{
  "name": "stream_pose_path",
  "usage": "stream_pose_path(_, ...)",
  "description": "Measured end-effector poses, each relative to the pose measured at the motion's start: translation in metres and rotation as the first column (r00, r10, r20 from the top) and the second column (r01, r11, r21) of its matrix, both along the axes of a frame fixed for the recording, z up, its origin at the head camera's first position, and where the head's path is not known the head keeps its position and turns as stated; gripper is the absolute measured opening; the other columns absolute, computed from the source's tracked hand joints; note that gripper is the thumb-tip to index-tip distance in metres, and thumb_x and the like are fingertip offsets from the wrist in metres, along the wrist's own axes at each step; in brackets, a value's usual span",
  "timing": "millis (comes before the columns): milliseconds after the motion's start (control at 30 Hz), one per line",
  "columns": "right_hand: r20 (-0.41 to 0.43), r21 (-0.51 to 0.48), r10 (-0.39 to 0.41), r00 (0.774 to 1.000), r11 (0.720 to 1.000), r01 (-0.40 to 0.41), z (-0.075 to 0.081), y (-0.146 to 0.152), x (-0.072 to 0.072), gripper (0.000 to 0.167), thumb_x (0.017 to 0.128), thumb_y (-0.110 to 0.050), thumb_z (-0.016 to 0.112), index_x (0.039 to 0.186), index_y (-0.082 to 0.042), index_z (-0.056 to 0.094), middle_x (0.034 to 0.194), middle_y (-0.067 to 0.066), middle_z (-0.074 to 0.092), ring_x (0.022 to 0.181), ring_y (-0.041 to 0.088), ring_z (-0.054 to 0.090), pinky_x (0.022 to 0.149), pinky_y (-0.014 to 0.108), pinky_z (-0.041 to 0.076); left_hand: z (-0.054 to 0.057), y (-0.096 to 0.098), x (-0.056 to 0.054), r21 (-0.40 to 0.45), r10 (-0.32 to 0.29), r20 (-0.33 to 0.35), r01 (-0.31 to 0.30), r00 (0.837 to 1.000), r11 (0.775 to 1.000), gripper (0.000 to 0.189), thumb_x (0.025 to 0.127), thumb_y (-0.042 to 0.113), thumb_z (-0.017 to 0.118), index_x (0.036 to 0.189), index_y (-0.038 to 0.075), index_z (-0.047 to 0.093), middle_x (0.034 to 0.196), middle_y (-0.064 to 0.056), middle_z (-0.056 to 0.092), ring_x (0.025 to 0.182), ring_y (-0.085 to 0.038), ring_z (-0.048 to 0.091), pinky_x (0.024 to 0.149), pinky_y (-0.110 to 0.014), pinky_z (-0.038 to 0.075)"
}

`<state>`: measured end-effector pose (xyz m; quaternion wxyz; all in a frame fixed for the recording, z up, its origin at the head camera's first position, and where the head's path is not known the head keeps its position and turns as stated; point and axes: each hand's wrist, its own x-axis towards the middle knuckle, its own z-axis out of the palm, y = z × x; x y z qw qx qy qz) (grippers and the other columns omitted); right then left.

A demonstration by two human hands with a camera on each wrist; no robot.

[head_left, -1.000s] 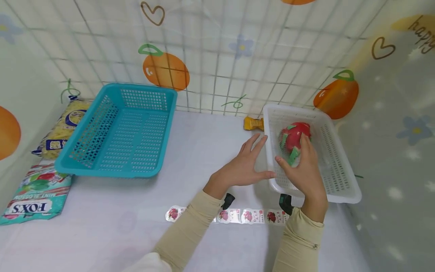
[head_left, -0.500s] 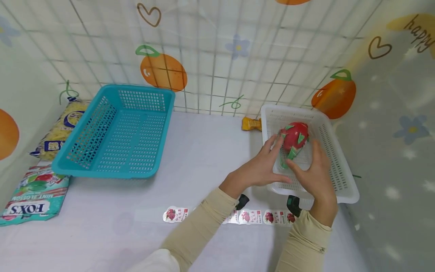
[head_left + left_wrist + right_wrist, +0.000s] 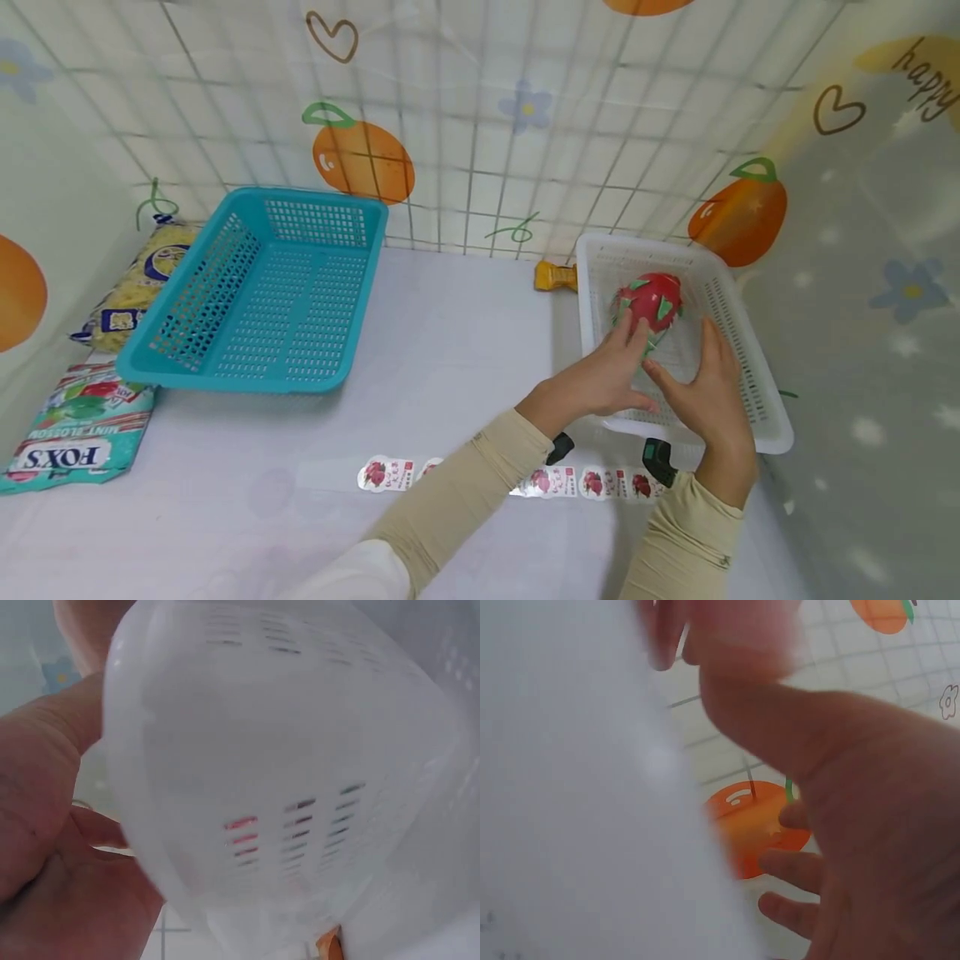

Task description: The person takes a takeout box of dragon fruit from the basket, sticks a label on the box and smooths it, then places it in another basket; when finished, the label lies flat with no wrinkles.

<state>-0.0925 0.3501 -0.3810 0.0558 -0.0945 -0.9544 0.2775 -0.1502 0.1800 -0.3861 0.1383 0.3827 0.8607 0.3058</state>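
In the head view a red dragon fruit with green scales (image 3: 658, 293) lies in a white plastic basket (image 3: 776, 432) at the right. My left hand (image 3: 603, 373) hovers over the basket's front left, fingers spread, its fingertips overlapping the fruit's near end. Over the front right is my right hand (image 3: 712, 404), thumb out and fingers extended, a little apart from the fruit. Neither hand grips anything. Red shows through the slots of the basket wall (image 3: 292, 727) in the left wrist view. A blurred white surface (image 3: 592, 787) fills the left of the right wrist view.
A teal basket (image 3: 348, 333) stands at the left, beside a bag of pasta (image 3: 123, 304) and a Fox's candy bag (image 3: 78, 429). A yellow-wrapped piece (image 3: 555, 276) sits against the white basket. A strip of dragon fruit stickers (image 3: 551, 481) lies in front, partly under my left forearm.
Both hands have moved to the right over the white basket. My left hand has come in over its rim toward the fruit; my right hand has drawn away from the fruit.
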Motion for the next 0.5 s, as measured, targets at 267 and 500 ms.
stream_pose_path(267,0.016,0.012,-0.001,1.000,1.000,0.000,-0.004,0.009,-0.002,0.103,0.096,-0.039,0.068,0.163,0.000,0.000,0.168,0.031,0.005,0.151,0.058,0.008,0.116,0.076,0.015,0.000,0.015,0.001,-0.057,-0.002,-0.052,-0.001,0.999,0.998,0.112,0.086,0.036,0.082,0.162,-0.003,0.010,0.168,-0.031,0.001,0.158,-0.036,0.013,0.119,-0.031,0.035)
stream_pose_path(500,0.075,0.029,-0.035,0.997,0.999,0.033,-0.007,0.015,-0.005,0.104,0.096,-0.041,0.067,0.163,0.000,-0.002,0.167,0.032,0.004,0.151,0.058,0.009,0.115,0.076,0.017,0.001,0.024,-0.001,-0.105,0.070,-0.041,-0.074,0.997,0.992,0.113,0.084,0.038,0.084,0.161,-0.004,0.012,0.167,-0.033,0.004,0.157,-0.045,0.013,0.118,-0.039,0.038)
